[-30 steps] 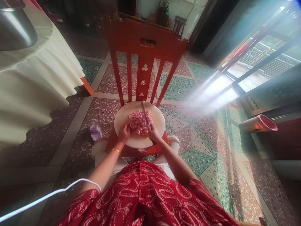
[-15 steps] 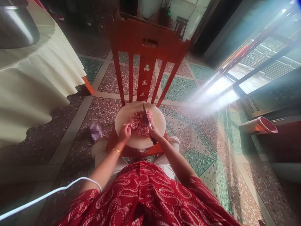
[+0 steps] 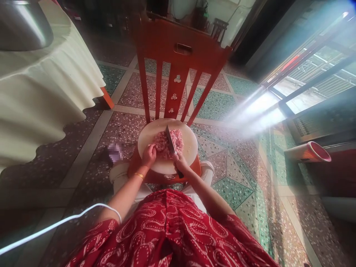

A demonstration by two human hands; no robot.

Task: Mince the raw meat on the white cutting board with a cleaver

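Observation:
A pile of chopped pink meat (image 3: 177, 138) lies on a round, pale cutting board (image 3: 146, 129). My right hand (image 3: 182, 165) is wrapped round the dark handle of a kitchen knife (image 3: 170, 141). Its blade points away from me and lies over the middle of the pile; whether it touches the board I cannot tell. At the pile's left edge is my left hand (image 3: 149, 155), fingers curled together and touching the meat. What, if anything, sits between those fingers is hidden.
The board rests on the seat of a red wooden chair (image 3: 182, 37) with a slatted back. To the left, a cloth-covered table (image 3: 55, 70) carries a metal pot (image 3: 25, 27). A bin (image 3: 308, 152) stands at right. A white cable (image 3: 55, 233) crosses the lower left.
The knife blade has shifted left across the meat, from the pile's right part to its middle. My left hand stays at the left edge. The whole view has shifted slightly.

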